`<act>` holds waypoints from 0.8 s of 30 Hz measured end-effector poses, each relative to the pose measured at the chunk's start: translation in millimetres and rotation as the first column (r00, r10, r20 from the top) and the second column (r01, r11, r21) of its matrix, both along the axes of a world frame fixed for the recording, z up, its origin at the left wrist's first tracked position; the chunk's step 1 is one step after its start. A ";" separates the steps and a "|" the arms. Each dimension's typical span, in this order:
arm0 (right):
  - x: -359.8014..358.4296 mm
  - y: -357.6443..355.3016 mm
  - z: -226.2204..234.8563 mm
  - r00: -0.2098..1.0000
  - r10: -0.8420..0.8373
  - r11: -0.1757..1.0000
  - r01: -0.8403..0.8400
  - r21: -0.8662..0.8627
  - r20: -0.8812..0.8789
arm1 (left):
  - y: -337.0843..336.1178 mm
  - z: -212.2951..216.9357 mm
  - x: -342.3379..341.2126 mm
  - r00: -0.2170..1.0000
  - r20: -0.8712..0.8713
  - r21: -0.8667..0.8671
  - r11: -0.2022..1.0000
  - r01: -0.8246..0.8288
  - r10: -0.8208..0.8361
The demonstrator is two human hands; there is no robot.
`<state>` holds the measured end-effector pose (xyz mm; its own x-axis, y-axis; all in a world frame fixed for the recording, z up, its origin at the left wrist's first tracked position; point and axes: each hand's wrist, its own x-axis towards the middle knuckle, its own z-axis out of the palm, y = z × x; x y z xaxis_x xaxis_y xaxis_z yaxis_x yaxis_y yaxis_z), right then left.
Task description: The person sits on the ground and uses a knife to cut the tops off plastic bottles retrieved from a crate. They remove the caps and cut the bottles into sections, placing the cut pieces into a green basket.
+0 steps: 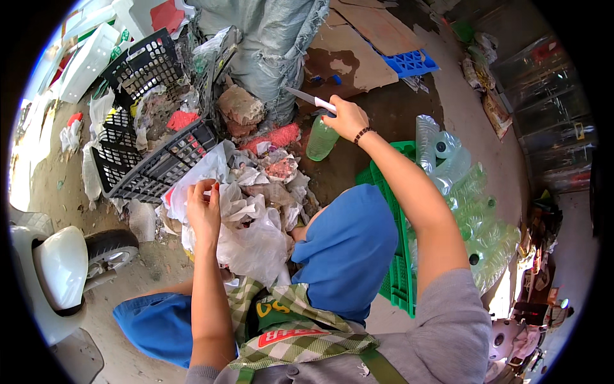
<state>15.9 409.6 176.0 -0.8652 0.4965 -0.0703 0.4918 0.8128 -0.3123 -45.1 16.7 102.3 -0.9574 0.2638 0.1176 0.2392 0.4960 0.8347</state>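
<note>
My right hand [348, 120] is closed around the white handle of a knife [306, 98], whose blade points up and to the left. Right below that hand is a green plastic bottle [322, 139]; its top end meets my fingers, and I cannot tell whether they grip it too. My left hand [203, 203] has its fingertips pinched together, with a speck of red at them too small to name. Just behind it lies a whitish plastic bag [208, 168], on a heap of crumpled plastic scraps [256, 237] between my knees.
A black crate [160, 168] with scraps stands left of the heap, a large woven sack [259, 51] behind it. On the right, a green crate [400, 269] stands beside piled clear bottles [476, 217]. A scooter [64, 269] is at the left; flattened cardboard [348, 57] lies at the back.
</note>
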 end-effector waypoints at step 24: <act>88.0 1.1 -74.5 0.995 -0.099 0.993 0.098 0.063 0.015 | 221.6 -168.2 -22.7 0.161 0.950 0.256 0.963 0.085 -0.267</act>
<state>103.9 410.7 101.6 -0.8107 0.5832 -0.0518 0.5755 0.7775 -0.2535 -67.8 238.3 -66.0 -0.2470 0.5144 -0.8212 -0.7401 0.4469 0.5026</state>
